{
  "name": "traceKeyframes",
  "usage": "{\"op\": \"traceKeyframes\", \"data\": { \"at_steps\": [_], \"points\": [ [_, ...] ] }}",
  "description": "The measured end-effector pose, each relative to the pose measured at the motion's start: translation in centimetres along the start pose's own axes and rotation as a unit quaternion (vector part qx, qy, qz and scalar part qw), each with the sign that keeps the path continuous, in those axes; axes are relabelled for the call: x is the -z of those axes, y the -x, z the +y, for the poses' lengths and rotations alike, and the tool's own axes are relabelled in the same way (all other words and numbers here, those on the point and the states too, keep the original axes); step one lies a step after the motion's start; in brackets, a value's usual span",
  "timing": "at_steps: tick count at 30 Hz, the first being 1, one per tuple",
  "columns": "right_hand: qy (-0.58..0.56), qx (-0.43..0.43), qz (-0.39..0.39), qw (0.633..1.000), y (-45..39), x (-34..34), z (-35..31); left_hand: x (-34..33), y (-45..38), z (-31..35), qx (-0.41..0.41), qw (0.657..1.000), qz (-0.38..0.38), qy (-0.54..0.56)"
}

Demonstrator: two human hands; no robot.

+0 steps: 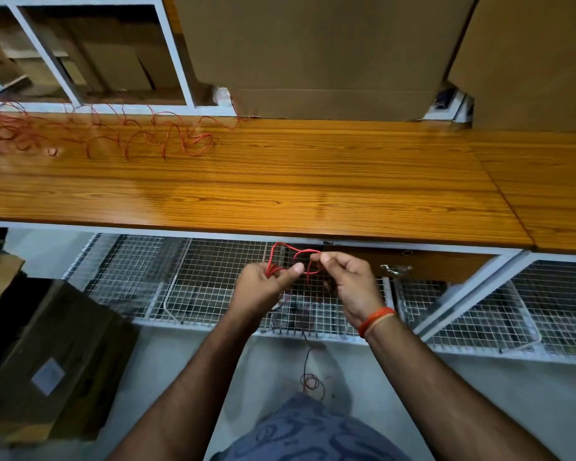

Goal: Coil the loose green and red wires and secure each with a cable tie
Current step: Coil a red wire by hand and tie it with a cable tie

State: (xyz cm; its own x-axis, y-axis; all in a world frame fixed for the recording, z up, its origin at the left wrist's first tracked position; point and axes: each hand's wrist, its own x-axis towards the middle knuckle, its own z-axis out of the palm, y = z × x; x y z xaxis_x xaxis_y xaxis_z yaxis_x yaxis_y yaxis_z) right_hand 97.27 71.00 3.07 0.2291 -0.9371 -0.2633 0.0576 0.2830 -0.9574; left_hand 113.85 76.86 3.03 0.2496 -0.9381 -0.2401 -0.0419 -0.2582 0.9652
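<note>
The left hand (269,283) and right hand (346,281) both pinch a half-coiled red wire (295,256) at lower centre, with no cable tie on it yet, while more loose red wire (97,134) waits on the wooden table (313,181) at upper left and no green wire is visible.

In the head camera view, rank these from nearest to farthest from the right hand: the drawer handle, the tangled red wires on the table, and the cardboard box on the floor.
From the right hand:
1. Drawer handle, just to its right under the tabletop.
2. Cardboard box on the floor, far left and lower.
3. Tangled red wires on the table, at the far left back.
</note>
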Motion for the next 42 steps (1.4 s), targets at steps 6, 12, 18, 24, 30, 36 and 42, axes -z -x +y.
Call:
{"op": "traceKeyframes", "data": {
  "at_steps": [6, 12, 18, 24, 30, 36, 42],
  "points": [
    [-0.016, 0.034, -0.017, 0.999, 0.1, -1.6, -0.1, -2.0, 0.3, -1.2, -0.024, 0.992, 0.073, -0.095],
    [-0.082, 0.004, -0.023, 0.996, 0.1, -1.2, -0.7, -1.5, -0.2, -2.2, -0.004, 0.948, 0.175, -0.264],
    [0.075, -0.059, -0.062, 0.994, 0.2, -0.1, -0.7, -0.2, -0.6, -2.5, -0.009, 0.939, 0.241, -0.244],
    [0.158, -0.133, -0.059, 0.977, -0.3, 1.3, -0.2, 1.3, -0.9, -2.8, 0.023, 0.98, 0.127, -0.149],
    [0.312, -0.09, 0.018, 0.946, -1.3, 3.0, 1.7, 2.6, 0.4, -0.5, 0.128, 0.987, 0.008, 0.102],
    [0.436, 0.048, 0.009, 0.899, -0.1, 3.1, 2.9, 2.3, 1.3, 1.3, 0.131, 0.986, -0.039, 0.1],
    [0.114, 0.061, -0.266, 0.955, 1.2, 0.9, 0.9, 1.3, 2.3, 2.4, 0.121, 0.981, -0.116, 0.097]
  ]
}}
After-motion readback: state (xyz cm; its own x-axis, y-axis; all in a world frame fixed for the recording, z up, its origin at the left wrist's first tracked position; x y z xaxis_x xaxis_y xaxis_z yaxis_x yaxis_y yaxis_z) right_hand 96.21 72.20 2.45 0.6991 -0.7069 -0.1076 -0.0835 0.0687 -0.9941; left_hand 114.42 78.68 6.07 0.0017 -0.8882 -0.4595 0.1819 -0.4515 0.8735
